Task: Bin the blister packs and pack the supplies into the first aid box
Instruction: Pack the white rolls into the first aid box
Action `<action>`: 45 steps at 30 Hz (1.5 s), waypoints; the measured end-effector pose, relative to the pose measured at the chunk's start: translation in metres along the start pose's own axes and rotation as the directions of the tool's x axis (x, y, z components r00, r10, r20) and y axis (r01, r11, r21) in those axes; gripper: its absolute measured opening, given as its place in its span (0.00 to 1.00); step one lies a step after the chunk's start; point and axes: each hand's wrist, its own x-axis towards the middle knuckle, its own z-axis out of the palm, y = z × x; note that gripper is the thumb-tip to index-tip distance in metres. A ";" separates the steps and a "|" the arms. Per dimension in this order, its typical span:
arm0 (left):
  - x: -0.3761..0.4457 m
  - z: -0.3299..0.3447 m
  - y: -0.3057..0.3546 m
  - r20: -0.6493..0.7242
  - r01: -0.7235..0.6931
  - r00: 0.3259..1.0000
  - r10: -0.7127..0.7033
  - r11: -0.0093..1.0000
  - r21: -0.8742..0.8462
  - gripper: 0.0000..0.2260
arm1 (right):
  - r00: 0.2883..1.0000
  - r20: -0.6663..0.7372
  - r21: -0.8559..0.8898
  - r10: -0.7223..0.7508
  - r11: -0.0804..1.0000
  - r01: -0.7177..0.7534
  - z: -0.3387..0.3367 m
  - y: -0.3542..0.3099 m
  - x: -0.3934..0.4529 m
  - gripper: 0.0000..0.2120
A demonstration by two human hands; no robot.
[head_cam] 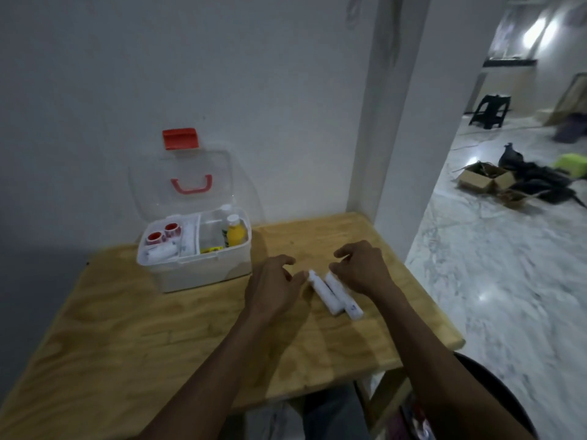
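Tubes' (pixel 333 292) far ends behind fingers (pixel 341 268)

White tubes (pixel 330 292) on a pale wood-grain table (pixel 127 328); clear box (pixel 203 265), red handle (pixel 191 184), orange bottle (pixel 235 234)

A wooden desk (pixel 133 328) stands against a white wall (pixel 190 74). To the right, on the marble floor (pixel 495 281), lie open cardboard boxes (pixel 486 179) beside dark bags (pixel 536 179). A black stool (pixel 489 111) stands farther back.
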 end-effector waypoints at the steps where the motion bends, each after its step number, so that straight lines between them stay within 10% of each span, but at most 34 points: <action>1: 0.003 0.007 0.002 0.031 0.016 0.999 -0.016 1.000 0.014 0.22 | 1.000 0.030 -0.026 -0.003 1.000 0.004 0.001 0.004 0.001 0.15; 24: 0.030 0.028 0.037 0.335 0.156 0.927 -0.166 0.986 0.058 0.09 | 0.920 0.381 -0.066 -0.093 0.990 0.127 0.003 0.016 0.018 0.15; 36: 0.013 0.019 0.021 0.196 0.175 0.975 -0.108 0.915 -0.365 0.07 | 0.953 0.219 0.293 -0.209 0.946 0.140 0.002 0.028 0.004 0.10; 45: -0.003 -0.039 0.016 -0.107 -0.087 0.993 0.042 0.882 -0.463 0.09 | 0.929 -0.113 0.341 -0.352 0.865 0.369 -0.006 -0.018 0.000 0.10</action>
